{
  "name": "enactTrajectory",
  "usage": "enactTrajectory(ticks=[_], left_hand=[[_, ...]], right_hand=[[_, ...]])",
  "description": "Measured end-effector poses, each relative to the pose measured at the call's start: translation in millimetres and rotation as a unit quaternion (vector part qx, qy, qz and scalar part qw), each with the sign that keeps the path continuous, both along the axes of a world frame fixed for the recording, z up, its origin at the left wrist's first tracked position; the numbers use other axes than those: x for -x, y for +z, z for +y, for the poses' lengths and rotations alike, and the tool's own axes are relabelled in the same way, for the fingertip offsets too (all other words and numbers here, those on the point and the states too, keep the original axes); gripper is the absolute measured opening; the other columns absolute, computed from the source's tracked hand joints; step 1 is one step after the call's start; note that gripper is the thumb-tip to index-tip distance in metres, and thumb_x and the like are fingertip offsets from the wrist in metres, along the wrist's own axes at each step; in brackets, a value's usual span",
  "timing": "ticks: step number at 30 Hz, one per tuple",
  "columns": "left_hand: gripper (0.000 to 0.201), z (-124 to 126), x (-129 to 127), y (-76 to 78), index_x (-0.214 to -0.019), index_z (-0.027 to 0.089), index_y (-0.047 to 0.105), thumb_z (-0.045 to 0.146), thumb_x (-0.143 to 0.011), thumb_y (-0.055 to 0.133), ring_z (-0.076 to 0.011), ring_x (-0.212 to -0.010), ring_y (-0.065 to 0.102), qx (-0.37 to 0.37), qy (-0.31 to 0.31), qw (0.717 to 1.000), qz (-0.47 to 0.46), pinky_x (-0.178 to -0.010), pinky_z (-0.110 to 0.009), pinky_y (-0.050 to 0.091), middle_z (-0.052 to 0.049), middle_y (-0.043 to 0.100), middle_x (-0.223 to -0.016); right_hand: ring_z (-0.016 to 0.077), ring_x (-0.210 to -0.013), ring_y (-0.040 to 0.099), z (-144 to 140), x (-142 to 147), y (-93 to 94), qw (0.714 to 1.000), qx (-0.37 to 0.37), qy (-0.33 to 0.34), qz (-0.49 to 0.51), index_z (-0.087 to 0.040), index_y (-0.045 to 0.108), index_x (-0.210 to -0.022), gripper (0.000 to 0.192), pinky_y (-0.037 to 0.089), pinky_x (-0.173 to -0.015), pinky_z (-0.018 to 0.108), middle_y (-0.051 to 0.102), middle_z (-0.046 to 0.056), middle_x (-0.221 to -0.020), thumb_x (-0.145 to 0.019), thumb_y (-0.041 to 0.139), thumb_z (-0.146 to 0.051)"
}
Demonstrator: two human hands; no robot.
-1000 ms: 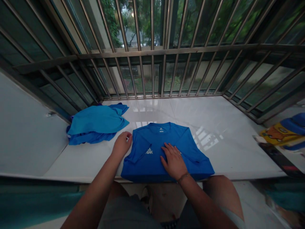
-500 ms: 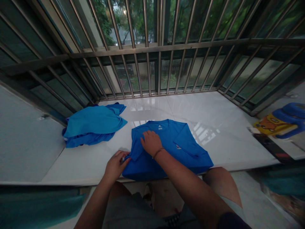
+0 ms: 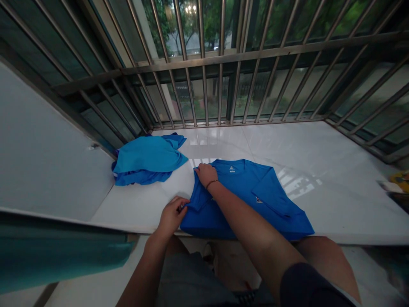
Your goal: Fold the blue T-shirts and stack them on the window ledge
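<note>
Right hand [image 3: 206, 174] has shifted to the shirt [image 3: 249, 200]'s left shoulder.

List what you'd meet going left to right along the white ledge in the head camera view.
Pile of light blue clothes → left hand pinching the sleeve → right hand on the shoulder → blue T-shirt → bare white ledge.

One head-worn camera looks forward and down from just above the near edge of the white tabletop [image 3: 319, 170], close over it. It faces the barred window [image 3: 220, 85] behind the tabletop. Left of the tabletop a pale wall panel [image 3: 47, 162] fills the frame; the right edge looks blurred, perhaps by distortion.
</note>
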State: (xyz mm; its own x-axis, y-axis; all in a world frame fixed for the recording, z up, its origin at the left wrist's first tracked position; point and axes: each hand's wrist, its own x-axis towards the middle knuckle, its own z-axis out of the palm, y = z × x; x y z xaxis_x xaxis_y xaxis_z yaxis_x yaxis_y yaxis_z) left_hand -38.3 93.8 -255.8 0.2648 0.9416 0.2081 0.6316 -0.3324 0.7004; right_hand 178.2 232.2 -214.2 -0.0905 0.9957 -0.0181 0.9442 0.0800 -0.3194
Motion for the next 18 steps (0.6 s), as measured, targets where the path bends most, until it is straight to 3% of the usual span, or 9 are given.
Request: enactTrajectory(ticks=[4, 7, 10, 12, 15, 18], left_hand=[[0.025, 0, -4, 1.7, -0.107, 0.026, 0.081, 0.019, -0.091, 0.063, -0.0188, -0.076, 0.065, 0.002, 0.013, 1.000, -0.002, -0.074, -0.030, 0.053, -0.003, 0.069, -0.096], [0.023, 0, -6, 2.6, -0.106, 0.025, 0.080, 0.018, -0.090, 0.064, -0.0197, -0.079, 0.066, 0.001, 0.023, 1.000, 0.003, -0.075, -0.031, 0.054, -0.003, 0.070, -0.096], [0.023, 0, -7, 1.5, -0.105, 0.025, 0.079, 0.018, -0.089, 0.064, -0.0205, -0.080, 0.067, -0.002, 0.033, 0.999, 0.012, -0.076, -0.032, 0.054, -0.003, 0.070, -0.094], [0.024, 1, -7, 0.1, -0.106, 0.026, 0.079, 0.018, -0.089, 0.065, -0.0204, -0.079, 0.066, -0.002, 0.040, 0.999, 0.013, -0.075, -0.032, 0.054, -0.002, 0.070, -0.092], [0.022, 0, -7, -1.2, -0.104, 0.026, 0.079, 0.020, -0.088, 0.065, -0.0200, -0.076, 0.065, -0.004, 0.044, 0.999, 0.009, -0.074, -0.032, 0.054, -0.001, 0.067, -0.088], [0.022, -3, -7, 0.2, -0.103, 0.026, 0.078, 0.019, -0.087, 0.065, -0.0200, -0.077, 0.065, -0.012, 0.043, 0.999, 0.002, -0.073, -0.032, 0.053, -0.001, 0.066, -0.088]], right_hand=[[0.0240, -0.115, 0.063, -20, -5, 21.6, 0.999, -0.027, 0.041, 0.012, -0.015, 0.065, -0.124, 0.029, 0.048, -0.095, 0.034, 0.071, 0.014, -0.127, -0.115, 0.053, -0.040], [0.0239, -0.117, 0.061, -66, -6, 30.6, 0.990, -0.053, 0.126, 0.023, -0.021, 0.065, -0.119, 0.036, 0.046, -0.097, 0.033, 0.071, 0.009, -0.122, -0.111, 0.058, -0.055], [0.0288, -0.113, 0.062, -120, -4, 23.5, 0.979, -0.064, 0.194, -0.006, -0.020, 0.065, -0.116, 0.051, 0.048, -0.094, 0.038, 0.071, 0.012, -0.118, -0.102, 0.066, -0.069], [0.0314, -0.113, 0.062, -143, -3, 14.2, 0.977, -0.064, 0.199, -0.043, -0.018, 0.064, -0.119, 0.048, 0.049, -0.091, 0.041, 0.070, 0.015, -0.121, -0.102, 0.069, -0.063], [0.0296, -0.111, 0.061, -152, -3, 5.6, 0.975, -0.066, 0.199, -0.079, -0.019, 0.066, -0.116, 0.017, 0.047, -0.090, 0.041, 0.070, 0.014, -0.117, -0.111, 0.057, -0.032], [0.0282, -0.109, 0.060, -147, -10, 7.8, 0.965, -0.107, 0.227, -0.079, -0.020, 0.068, -0.112, 0.020, 0.045, -0.089, 0.041, 0.071, 0.012, -0.114, -0.112, 0.048, -0.021]])
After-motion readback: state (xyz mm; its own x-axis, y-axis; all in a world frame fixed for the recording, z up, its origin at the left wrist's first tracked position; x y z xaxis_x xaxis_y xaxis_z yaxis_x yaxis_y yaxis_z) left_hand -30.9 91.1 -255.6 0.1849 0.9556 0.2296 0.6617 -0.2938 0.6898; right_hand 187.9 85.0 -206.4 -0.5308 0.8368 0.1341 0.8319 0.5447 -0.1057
